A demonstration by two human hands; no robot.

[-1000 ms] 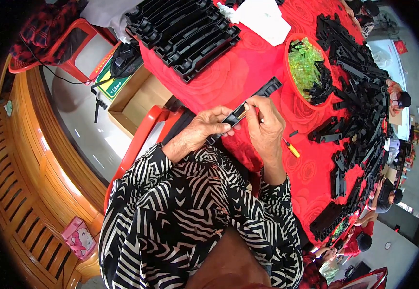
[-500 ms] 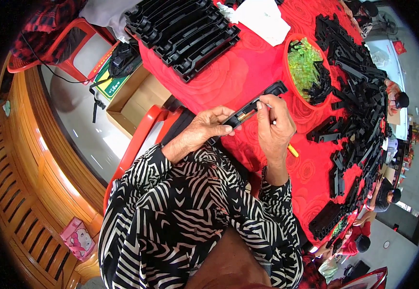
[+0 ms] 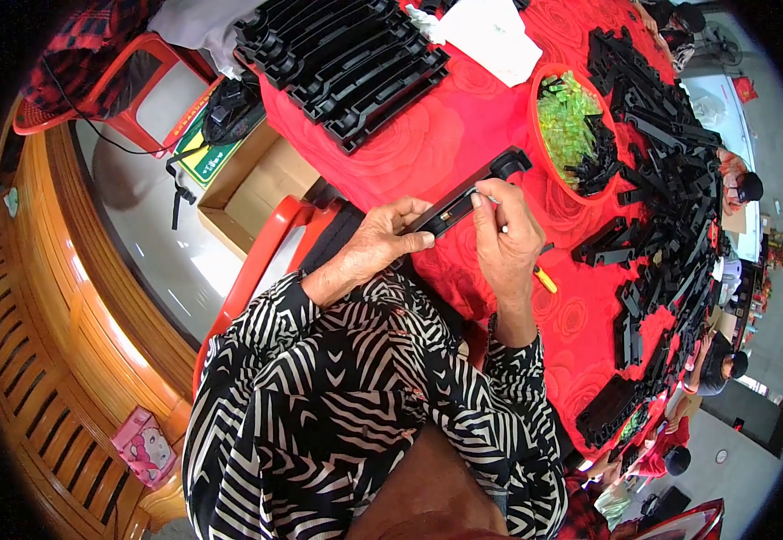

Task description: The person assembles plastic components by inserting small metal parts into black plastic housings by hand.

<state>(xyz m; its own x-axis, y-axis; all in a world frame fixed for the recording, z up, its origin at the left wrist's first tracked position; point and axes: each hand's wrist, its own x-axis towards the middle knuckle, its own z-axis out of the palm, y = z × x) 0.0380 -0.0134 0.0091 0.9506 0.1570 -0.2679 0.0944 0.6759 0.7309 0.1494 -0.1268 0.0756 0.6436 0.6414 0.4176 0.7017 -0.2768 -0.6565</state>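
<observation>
A long black plastic part (image 3: 456,200) with a slot along its middle is held slantwise over the red tablecloth. My left hand (image 3: 375,243) pinches its lower end between thumb and fingers. My right hand (image 3: 510,236) is closed on its upper half, the thumb pressing at the slot's edge. Something small and pale shows inside the slot, too small to name. The rounded far end of the part sticks out past my right fingers. Just right of that hand lies a yellow-handled tool (image 3: 545,280), partly hidden.
Black parts stand in a neat row (image 3: 355,72) at the far left of the table. Beside white paper (image 3: 490,40) is a red basket (image 3: 532,121) of green and black pieces. A heap of black parts (image 3: 670,135) covers the right side. A cardboard box (image 3: 256,184) stands left; people work beyond.
The black part has turned a little, so its side wall and slot face differently. My right hand has shifted slightly left and down along it, uncovering more of the yellow-handled tool.
</observation>
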